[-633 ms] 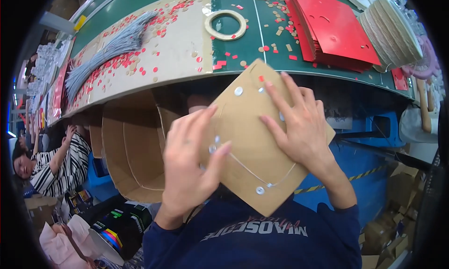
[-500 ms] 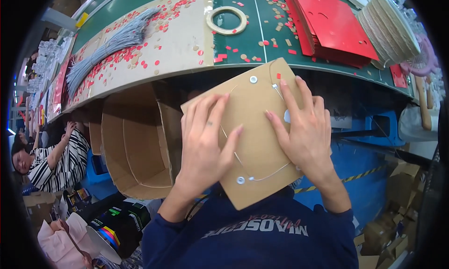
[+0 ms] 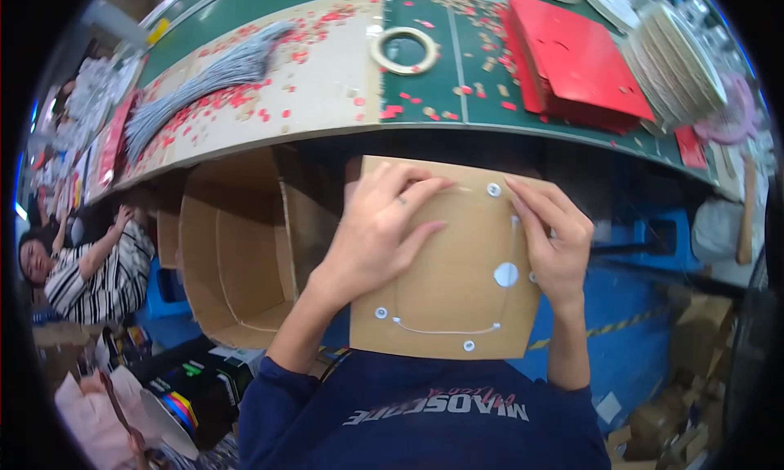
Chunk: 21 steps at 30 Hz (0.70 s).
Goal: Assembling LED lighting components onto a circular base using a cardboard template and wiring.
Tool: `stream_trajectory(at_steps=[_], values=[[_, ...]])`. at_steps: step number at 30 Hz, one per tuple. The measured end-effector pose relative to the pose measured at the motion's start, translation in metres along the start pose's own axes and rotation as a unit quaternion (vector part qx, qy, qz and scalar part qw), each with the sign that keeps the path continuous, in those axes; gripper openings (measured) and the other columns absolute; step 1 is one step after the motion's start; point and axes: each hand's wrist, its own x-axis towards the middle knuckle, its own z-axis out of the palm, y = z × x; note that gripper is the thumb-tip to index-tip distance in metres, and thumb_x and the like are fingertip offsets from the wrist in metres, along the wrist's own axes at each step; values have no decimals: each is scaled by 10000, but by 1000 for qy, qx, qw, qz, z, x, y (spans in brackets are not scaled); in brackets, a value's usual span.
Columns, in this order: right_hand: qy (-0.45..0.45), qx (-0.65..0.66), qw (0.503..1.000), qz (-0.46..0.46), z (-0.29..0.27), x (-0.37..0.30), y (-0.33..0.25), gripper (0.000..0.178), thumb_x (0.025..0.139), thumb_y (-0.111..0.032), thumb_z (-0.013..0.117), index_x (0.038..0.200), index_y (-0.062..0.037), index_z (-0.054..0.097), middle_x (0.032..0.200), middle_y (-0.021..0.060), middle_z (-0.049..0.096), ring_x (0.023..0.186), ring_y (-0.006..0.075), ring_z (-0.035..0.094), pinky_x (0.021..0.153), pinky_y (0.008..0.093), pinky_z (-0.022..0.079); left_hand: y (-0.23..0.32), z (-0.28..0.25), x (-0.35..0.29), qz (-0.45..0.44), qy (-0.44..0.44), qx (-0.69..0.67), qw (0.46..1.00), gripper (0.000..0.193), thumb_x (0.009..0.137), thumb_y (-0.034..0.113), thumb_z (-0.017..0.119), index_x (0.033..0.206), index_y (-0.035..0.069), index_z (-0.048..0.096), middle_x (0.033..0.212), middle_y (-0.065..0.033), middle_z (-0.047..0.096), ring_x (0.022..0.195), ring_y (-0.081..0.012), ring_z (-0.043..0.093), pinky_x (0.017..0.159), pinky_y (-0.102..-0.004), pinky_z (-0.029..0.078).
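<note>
Board (image 3: pixel 445 282): between the two hands, near side of the bench (image 3: pixel 331 70), right of the box (image 3: pixel 204 266); one side faces the bench, the opposite one the shirt (image 3: pixel 416 396).
Long axis: none clear; it looks nearly square.
Left hand (image 3: pixel 384 213): across the far left part, thumb and forefinger wide apart over its face.
Right hand (image 3: pixel 555 237): at the far right corner, thumb and fingers narrow; whether they pinch board or cord (image 3: pixel 447 332), I cannot tell.
Far right eyelet (image 3: pixel 493 190): between both sets of fingertips; right hand nearer, just beside it.
Disc (image 3: pixel 505 275): to the near side of that eyelet, left of the right wrist.
Cord: one stretch runs left to right along the near side.
</note>
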Motion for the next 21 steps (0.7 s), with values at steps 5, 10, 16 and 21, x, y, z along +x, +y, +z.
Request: stream_trajectory(at_steps=[5,10,16,21], values=[[13,41,997,58,1,0,-4,207,914,58,676,1110,48,743,915,81,737,787,122,668,703,240,533,3,18,15,35,44,10,998,291,814,66,767,1053,26,606,938,-123,585,876,-325,586,783,-422,498],[44,29,996,76,6,4,-1,106,908,37,712,1005,37,754,821,18,696,689,56,596,608,196,471,5,27,22,7,103,-35,994,148,783,33,771,861,15,646,863,-93,591,855,-279,589,733,-386,508],[16,63,998,22,4,11,9,91,908,5,728,989,43,746,813,18,682,710,58,594,636,191,455,12,38,23,-2,142,-33,989,118,763,51,792,785,22,679,814,-66,617,816,-256,610,699,-382,522],[-5,119,979,163,-6,20,10,94,903,3,731,990,37,742,790,15,671,717,53,590,638,196,456,14,39,30,-22,115,-58,991,62,777,27,766,800,23,709,809,-88,635,821,-273,632,714,-388,533]])
